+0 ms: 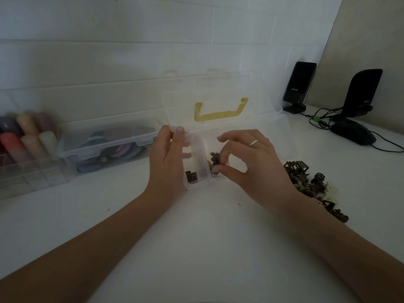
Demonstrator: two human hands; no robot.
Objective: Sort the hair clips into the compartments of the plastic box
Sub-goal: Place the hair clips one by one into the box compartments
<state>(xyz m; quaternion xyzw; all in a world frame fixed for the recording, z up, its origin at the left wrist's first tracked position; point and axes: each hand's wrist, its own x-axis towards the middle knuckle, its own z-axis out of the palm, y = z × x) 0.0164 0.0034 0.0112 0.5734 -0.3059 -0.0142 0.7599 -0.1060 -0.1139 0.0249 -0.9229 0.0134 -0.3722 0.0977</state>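
Sorting under way at centre frame: left hand [172, 154] curled round the left wall of the clear plastic box [197, 182], thumb and fingertips gripping its far rim to steady it. Right hand [247, 158], ringed, pinching a small dark hair clip [215, 161] between thumb and forefinger, held over the compartment just right of the divider; whether touching the floor of that compartment, impossible to tell. One brown clip [191, 177] already lying in the left compartment, near its front wall. Box lid [220, 95] standing open behind, yellow handle [220, 112] showing through it. Unsorted pile of clips [310, 182] heaped at right of centre, just beside the right wrist.

For a clean drop, by this reading: lower the clip well inside the walls before releasing, keep the pinch light so the spring stays closed, and hold the box firm with the left hand so the light plastic does not skid. Worth checking the clip's kind against the one already placed, since the two look different and so probably belong apart. Most of the pile apparently untouched, so the task likely at an early stage.

At left of frame, another clear case [105, 147] of coloured items; at upper right, two black speakers [299, 86] and a mouse [353, 133].
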